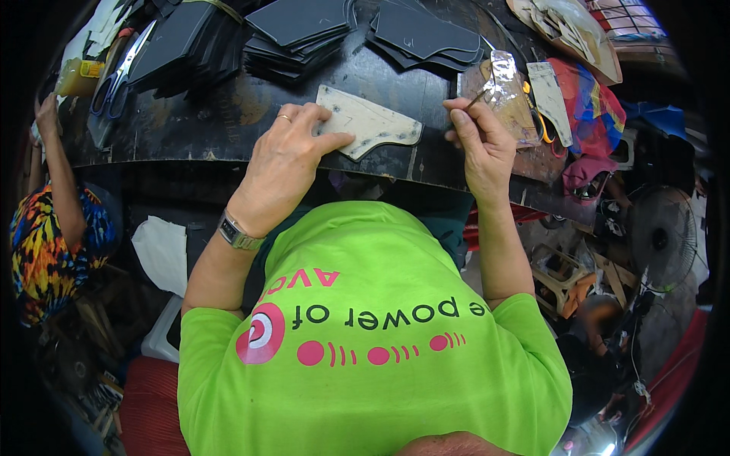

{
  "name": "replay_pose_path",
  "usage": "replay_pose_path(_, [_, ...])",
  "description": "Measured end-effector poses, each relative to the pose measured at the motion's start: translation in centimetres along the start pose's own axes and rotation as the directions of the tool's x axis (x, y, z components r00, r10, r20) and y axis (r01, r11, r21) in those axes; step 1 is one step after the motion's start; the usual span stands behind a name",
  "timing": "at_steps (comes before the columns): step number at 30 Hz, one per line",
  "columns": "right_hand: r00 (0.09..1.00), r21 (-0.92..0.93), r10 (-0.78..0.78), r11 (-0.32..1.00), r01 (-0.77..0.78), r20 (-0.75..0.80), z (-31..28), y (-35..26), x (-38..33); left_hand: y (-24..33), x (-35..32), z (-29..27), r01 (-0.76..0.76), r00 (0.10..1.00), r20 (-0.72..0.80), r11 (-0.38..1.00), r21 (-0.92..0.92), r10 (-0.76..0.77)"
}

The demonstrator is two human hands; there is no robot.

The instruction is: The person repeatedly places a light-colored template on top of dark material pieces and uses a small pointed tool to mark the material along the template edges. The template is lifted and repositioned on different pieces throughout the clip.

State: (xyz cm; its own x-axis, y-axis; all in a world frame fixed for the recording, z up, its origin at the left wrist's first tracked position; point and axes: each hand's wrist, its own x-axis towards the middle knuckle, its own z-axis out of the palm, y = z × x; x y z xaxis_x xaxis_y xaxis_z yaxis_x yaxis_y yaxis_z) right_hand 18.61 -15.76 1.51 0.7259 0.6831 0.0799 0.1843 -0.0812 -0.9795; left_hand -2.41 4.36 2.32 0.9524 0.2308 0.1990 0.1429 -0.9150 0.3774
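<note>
A pale, flat pattern piece [372, 121] with dark marks and dots lies on the black table, a dark rim showing along its lower edge. My left hand [293, 148] rests at its left end, thumb on top and fingers bent against it, holding it down. To the right, my right hand [483, 140] is raised, apart from the pattern piece. Its thumb and fingers pinch a thin, dark, stick-like tool [477, 97]; most of that tool is hidden by the fingers, so its kind is unclear.
Stacks of black cut pieces [300, 34] line the far side of the dark table [220, 125]. Blue-handled scissors [122, 76] lie far left, orange-handled scissors [544, 125] at right. A person in a multicoloured shirt [53, 235] sits left; a fan [661, 235] stands right.
</note>
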Motion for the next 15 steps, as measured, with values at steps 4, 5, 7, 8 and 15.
replay_pose_path(4, [0.997, 0.081, -0.043, 0.996, 0.037, 0.072, 0.8, 0.7, -0.4, 0.0, -0.1, 0.1, 0.007, 1.000, 0.012, 1.000, 0.010, -0.007])
replay_pose_path(5, [0.993, 0.032, -0.054, 0.998, 0.050, 0.106, 0.9, 0.9, -0.3, 0.0, 0.0, 0.1, 0.007, 1.000, 0.013, 1.000, 0.016, -0.008])
replay_pose_path(7, [0.989, -0.053, -0.028, 0.998, 0.036, 0.142, 0.9, 1.1, -0.3, 0.0, 0.0, 0.1, 0.006, 1.000, 0.012, 1.000, 0.024, -0.007])
replay_pose_path(8, [0.987, -0.091, -0.068, 0.992, 0.082, 0.142, 0.8, 1.1, -0.2, 0.0, 0.0, 0.1, 0.005, 1.000, 0.011, 1.000, 0.026, -0.005])
replay_pose_path(15, [0.990, -0.165, -0.070, 0.982, 0.089, 0.120, 1.0, 1.2, -0.1, -0.1, -0.3, 0.3, 0.001, 1.000, -0.029, 1.000, 0.003, -0.001])
